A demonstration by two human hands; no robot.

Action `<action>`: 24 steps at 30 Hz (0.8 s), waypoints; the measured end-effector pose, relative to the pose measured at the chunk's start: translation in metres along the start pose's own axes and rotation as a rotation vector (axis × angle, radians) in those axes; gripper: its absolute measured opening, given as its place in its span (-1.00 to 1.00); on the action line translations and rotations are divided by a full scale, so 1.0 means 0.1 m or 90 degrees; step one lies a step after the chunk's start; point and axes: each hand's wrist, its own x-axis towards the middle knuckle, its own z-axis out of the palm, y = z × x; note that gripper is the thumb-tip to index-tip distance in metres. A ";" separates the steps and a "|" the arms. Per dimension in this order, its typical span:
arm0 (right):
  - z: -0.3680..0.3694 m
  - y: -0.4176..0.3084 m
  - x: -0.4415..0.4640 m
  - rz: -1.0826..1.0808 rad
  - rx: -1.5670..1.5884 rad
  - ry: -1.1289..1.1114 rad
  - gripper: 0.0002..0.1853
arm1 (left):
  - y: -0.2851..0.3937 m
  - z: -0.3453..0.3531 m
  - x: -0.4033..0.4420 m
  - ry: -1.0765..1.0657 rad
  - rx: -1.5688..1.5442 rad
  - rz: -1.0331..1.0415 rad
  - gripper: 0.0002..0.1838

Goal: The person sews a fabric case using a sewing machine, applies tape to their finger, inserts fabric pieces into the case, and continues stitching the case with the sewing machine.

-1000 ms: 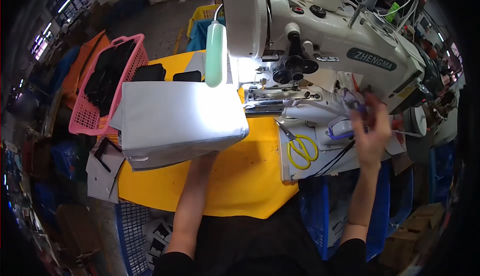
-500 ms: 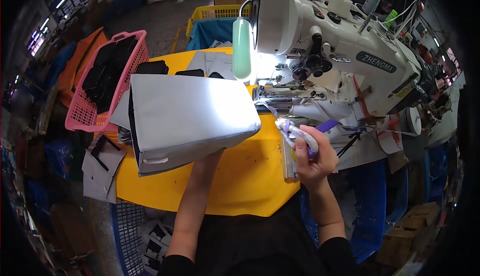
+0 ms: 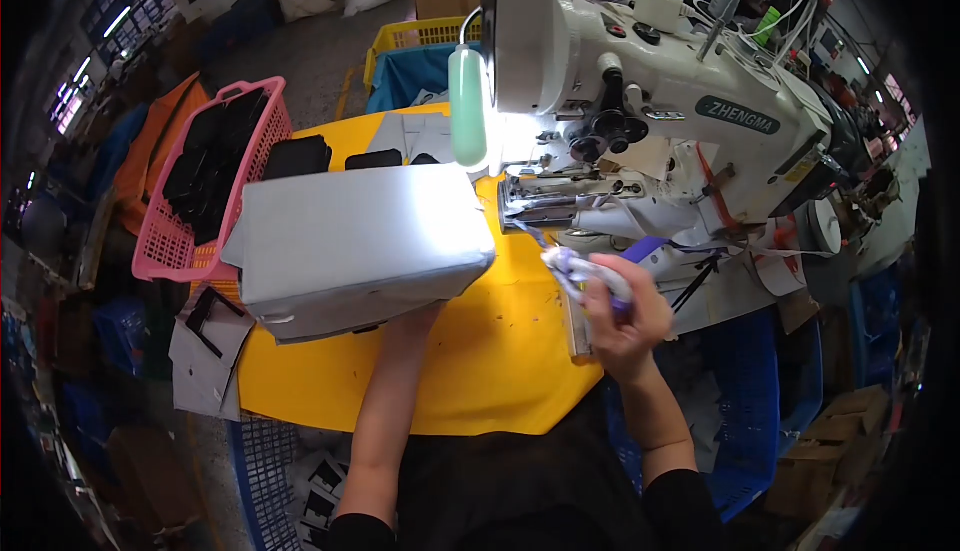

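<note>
A boxy grey fabric piece (image 3: pixel 360 241) is held up over the yellow table cover (image 3: pixel 480 381). My left hand (image 3: pixel 415 319) is under it, with its fingers hidden behind the fabric. My right hand (image 3: pixel 628 316) is closed around thread snips (image 3: pixel 575 269) wrapped in white and purple. Their blades point up and left, close to the narrow arm end of the white sewing machine (image 3: pixel 660 61). A lit green lamp (image 3: pixel 467 106) hangs by the needle area, above the fabric's right edge.
Black pieces fill a pink basket (image 3: pixel 262 141) at the left. Behind the table stands a yellow crate (image 3: pixel 425 33) with blue cloth. Blue baskets (image 3: pixel 745 421) stand below at the right, and another blue basket (image 3: pixel 262 481) is at the lower left.
My right hand has come from the machine's right side to its arm end and now holds the snips. The grey piece has tilted and shifted slightly left since half a second ago.
</note>
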 end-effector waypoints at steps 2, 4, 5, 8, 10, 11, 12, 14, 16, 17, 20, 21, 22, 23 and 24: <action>-0.21 0.01 0.05 -0.012 -0.023 0.029 -0.81 | 0.01 -0.17 0.04 0.031 -0.159 -0.054 -0.39; -0.46 0.06 0.09 0.099 -0.005 0.187 -0.84 | 0.03 -0.52 0.07 0.104 -0.229 -0.107 -0.39; -0.59 0.13 0.14 0.097 -0.023 0.197 -0.84 | 0.02 -0.63 0.08 0.185 -0.290 -0.150 -0.38; -0.84 0.42 0.42 0.121 -0.089 0.261 -0.86 | 0.03 -0.47 0.01 0.108 -0.213 -0.170 -0.39; -0.89 0.62 0.53 0.156 -0.080 0.236 -0.85 | 0.01 -0.56 -0.02 0.159 -0.201 -0.173 -0.42; -0.90 0.70 0.56 0.156 -0.084 0.241 -0.85 | 0.00 -0.60 -0.03 0.215 -0.185 -0.164 -0.44; -0.90 0.77 0.60 0.166 -0.090 0.204 -0.85 | -0.01 -0.64 -0.03 0.271 -0.168 -0.152 -0.47; -0.89 0.89 0.67 0.187 -0.097 0.126 -0.84 | 0.02 -0.58 -0.02 0.261 -0.191 -0.171 -0.46; -0.88 1.00 0.73 0.207 -0.093 0.119 -0.83 | 0.05 -0.54 -0.02 0.250 -0.239 -0.202 -0.46; -0.87 1.04 0.74 0.228 -0.089 0.108 -0.83 | 0.06 -0.59 -0.03 0.253 -0.237 -0.200 -0.46; -0.83 0.84 0.73 0.186 -0.157 0.104 -0.82 | 0.19 -0.87 -0.12 0.179 -0.187 -0.282 -0.44; -0.83 0.67 0.73 0.116 -0.239 0.122 -0.81 | 0.24 -0.85 -0.14 0.186 -0.182 -0.269 -0.44; -0.79 0.59 0.71 0.043 -0.320 0.142 -0.79 | 0.24 -0.83 -0.13 0.193 -0.161 -0.261 -0.44; -0.71 0.57 0.65 0.040 -0.307 0.136 -0.79 | 0.20 -0.78 -0.11 0.200 -0.140 -0.254 -0.43; -0.61 0.55 0.58 -0.088 -0.303 0.108 -0.77 | 0.18 -0.75 -0.11 0.209 -0.119 -0.249 -0.42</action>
